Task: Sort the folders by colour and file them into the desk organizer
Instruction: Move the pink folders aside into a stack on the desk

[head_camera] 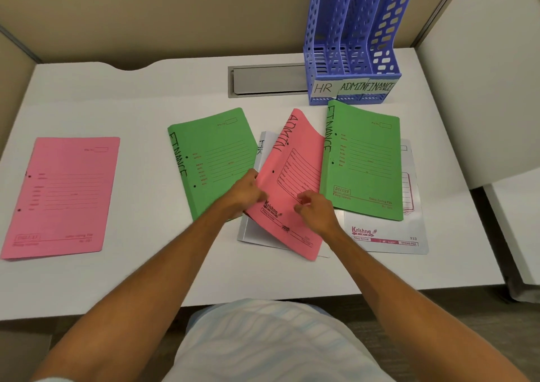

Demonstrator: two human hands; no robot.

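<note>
Pink thin-card folder marked ADMIN [295,159]: mid-surface, tilted, top corner leaning toward 1 o'clock. Upper part is off the pile and bowed. Lower corner lies on a white glossy folder [247,232] beneath it.

My left hand [247,193] grips the pink folder's left edge at about 8 o'clock on the sheet, fingers curled at the edge. My right hand [317,210] is on the printed face at about 5 o'clock with fingers curled. I cannot tell whether it pinches the cover or only rests there.

Handling, my judgement: light, floppy card that sags and curls if taken by one corner. The spine side with the punched holes looks stiffest, so the best hold is there, with the other hand steadying the free long edge. The cover may fall open if lifted by its top layer only.

Around it:
- 9 o'clock, touching: green card folder marked FINANCE [216,153], flat, partly over the white one.
- 3 o'clock: second green FINANCE folder [365,162], lying on another white printed folder [385,235].
- Far out at 9 o'clock, well apart: second pink card folder [61,194], alone and flat.
- 1 o'clock, near the back edge: blue perforated plastic desk organizer [350,45], three upright slots with paper labels [353,87] reading HR, ADMIN, FINANCE. The slots look empty, so filing is not yet begun. ADMIN is the middle slot.
- 11 o'clock: grey cable hatch [268,80], set into the white surface [146,264].
</note>
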